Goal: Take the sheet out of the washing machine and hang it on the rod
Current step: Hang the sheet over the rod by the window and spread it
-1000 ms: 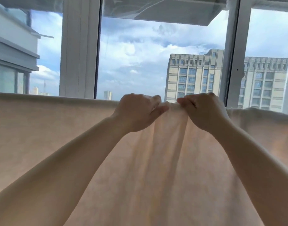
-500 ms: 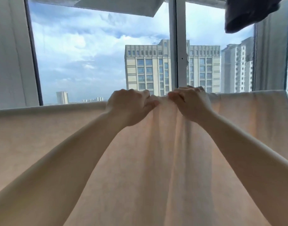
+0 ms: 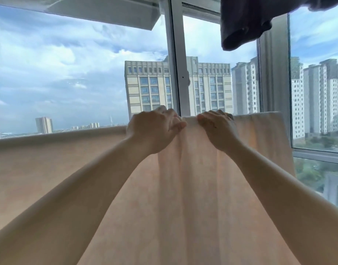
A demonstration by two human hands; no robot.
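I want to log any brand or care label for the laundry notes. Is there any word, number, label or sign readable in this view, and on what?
None: no text can be read anywhere in the view.
sheet: plain cloth, no tag or print showing.
dark garment: no label showing.
buildings outside the window: no signs or lettering to be made out.

Your single head-worn camera faces forward and slightly up, close behind your left hand (image 3: 154, 130) and right hand (image 3: 216, 129) at the sheet (image 3: 193, 188), with the window (image 3: 175, 60) beyond.
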